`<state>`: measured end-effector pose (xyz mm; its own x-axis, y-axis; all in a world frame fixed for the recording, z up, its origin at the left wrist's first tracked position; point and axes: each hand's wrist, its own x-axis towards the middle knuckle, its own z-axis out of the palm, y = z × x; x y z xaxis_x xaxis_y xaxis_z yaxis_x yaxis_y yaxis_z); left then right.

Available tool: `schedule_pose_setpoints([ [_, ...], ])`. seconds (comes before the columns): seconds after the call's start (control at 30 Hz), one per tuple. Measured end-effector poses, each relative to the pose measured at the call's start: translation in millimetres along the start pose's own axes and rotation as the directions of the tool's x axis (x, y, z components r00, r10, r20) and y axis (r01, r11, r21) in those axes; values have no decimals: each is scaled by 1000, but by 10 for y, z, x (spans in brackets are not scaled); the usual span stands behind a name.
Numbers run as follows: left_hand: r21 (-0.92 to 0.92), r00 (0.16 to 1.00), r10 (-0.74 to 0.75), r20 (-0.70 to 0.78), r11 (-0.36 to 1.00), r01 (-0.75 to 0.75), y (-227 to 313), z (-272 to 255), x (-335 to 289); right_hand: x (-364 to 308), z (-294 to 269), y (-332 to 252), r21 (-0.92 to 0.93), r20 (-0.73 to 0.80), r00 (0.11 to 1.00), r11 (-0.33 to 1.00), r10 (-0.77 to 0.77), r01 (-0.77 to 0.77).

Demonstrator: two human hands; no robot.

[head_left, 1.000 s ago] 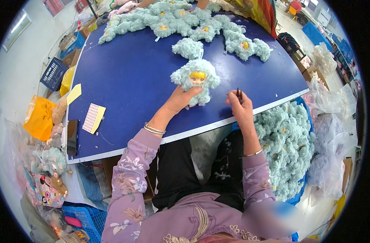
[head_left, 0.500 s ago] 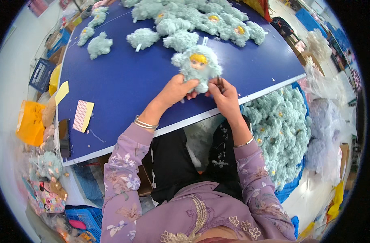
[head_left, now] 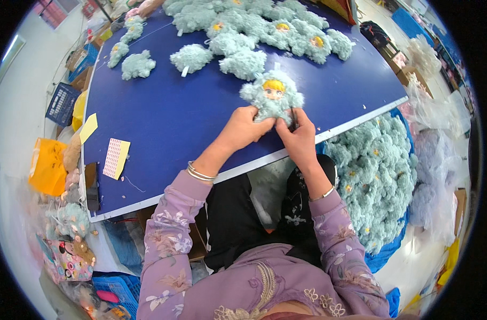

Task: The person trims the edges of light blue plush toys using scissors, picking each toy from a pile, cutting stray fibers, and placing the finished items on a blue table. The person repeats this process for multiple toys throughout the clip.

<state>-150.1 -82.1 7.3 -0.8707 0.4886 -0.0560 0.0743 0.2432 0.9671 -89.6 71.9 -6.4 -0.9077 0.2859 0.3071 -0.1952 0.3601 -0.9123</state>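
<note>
In the head view, a fluffy blue-green doll [head_left: 274,96] with a yellow fringe is held just above the blue table [head_left: 163,117], near its front edge. Its lower part is pinched by the left hand [head_left: 247,127], thumb on top. Its other low side is pinched by the right hand [head_left: 298,137], close beside.

Just behind the doll, the way is blocked by a furry piece [head_left: 243,64] of the same colour. The far part of the table is covered by a big furry heap [head_left: 238,32]. On the left, a dotted sheet [head_left: 115,158] and a yellow paper [head_left: 88,128] are laid down. By the right side of the table, a big blue bag [head_left: 382,261] is filled with more furry toys [head_left: 374,176].

The bottom of the doll is hidden by the hands. Something dark [head_left: 293,120] is tucked in the right hand; it may be a small tool, but it is mostly covered. The top of the heap is cut off by the picture's edge. Clear plastic bags [head_left: 438,186] are bent and blurred near the right rim, so what is inside is hard to make out.
</note>
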Motion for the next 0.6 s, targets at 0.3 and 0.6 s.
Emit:
schedule_pose_setpoints([
  [0.3, 8, 968, 198, -154, 980, -199, -278, -36, 44, 68, -70, 23, 205, 178, 981, 972, 75, -112],
  [0.6, 22, 697, 130, -705, 987, -162, -38, -2458, -108, 348, -854, 437, -37, -37, 993, 993, 111, -112],
])
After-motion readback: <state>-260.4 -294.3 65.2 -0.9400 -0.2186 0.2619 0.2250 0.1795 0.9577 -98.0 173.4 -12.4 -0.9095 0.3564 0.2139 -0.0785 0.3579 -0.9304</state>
